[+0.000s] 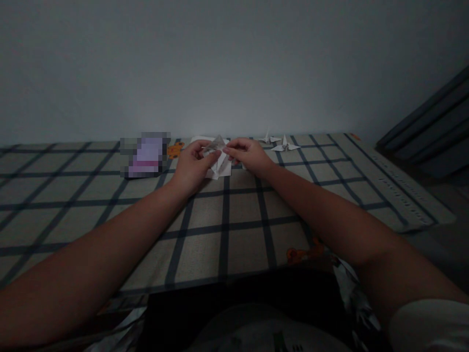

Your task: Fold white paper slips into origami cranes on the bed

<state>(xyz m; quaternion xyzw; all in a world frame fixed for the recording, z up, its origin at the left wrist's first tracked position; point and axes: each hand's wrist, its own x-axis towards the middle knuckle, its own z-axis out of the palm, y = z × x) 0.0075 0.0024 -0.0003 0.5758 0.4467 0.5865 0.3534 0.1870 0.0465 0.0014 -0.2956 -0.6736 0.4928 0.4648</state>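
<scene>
On my feed the left hand [192, 166] and right hand [249, 155] meet over the checked cloth [242, 210], each grip pinched on the half-folded white paper [219, 155] held between them just above it; two paper cranes [285, 144] stand beyond the right hand, by the wall

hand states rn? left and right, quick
left hand: closed, fingers pinching the left side of the folded white paper.
right hand: closed, fingers pinching the right side of the same paper.
</scene>
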